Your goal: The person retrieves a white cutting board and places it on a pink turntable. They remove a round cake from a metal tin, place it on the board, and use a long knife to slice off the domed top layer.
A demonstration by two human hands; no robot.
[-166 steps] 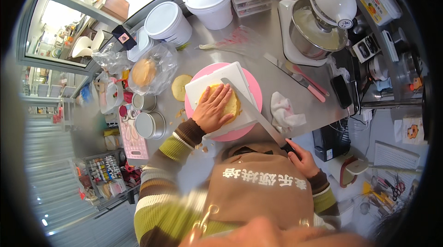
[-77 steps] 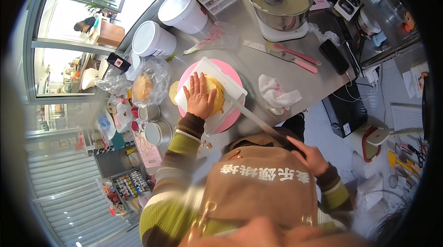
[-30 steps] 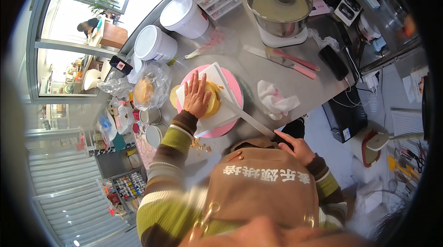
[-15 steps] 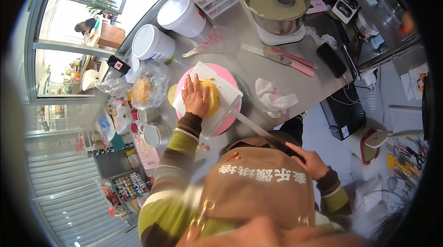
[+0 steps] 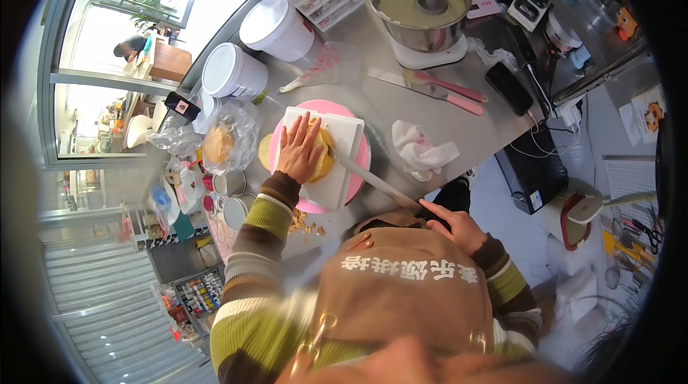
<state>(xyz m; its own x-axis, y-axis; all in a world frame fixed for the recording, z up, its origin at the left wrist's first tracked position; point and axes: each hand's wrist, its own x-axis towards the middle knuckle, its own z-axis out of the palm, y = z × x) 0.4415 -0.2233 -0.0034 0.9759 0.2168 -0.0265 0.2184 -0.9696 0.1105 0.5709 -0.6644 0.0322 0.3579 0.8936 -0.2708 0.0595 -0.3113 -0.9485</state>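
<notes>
A round yellow sponge cake (image 5: pixel 324 160) lies on a white square board (image 5: pixel 348 137), which rests on a pink round turntable (image 5: pixel 326 106). My left hand (image 5: pixel 297 154) presses flat on top of the cake with its fingers stretched out. In my right hand (image 5: pixel 459 230) is the handle of a long knife (image 5: pixel 376 183); its blade reaches the cake's right side, and the tip is hidden there. Another pale cake piece (image 5: pixel 265 152) shows at the turntable's left edge. Brown crumbs (image 5: pixel 308 225) are scattered below the turntable.
Two white buckets (image 5: pixel 278 29) stand at the back left. A bagged cake (image 5: pixel 218 146) sits left of the turntable. Behind and right are a stand mixer (image 5: pixel 423 11), pink-handled spatula (image 5: pixel 451 86), crumpled white cloth (image 5: pixel 423 149) and black phone (image 5: pixel 511 90).
The board has turned on the turntable, and the cake with it. My right hand has moved left, bringing the knife blade further into the cake's side. My left hand stays on top.
</notes>
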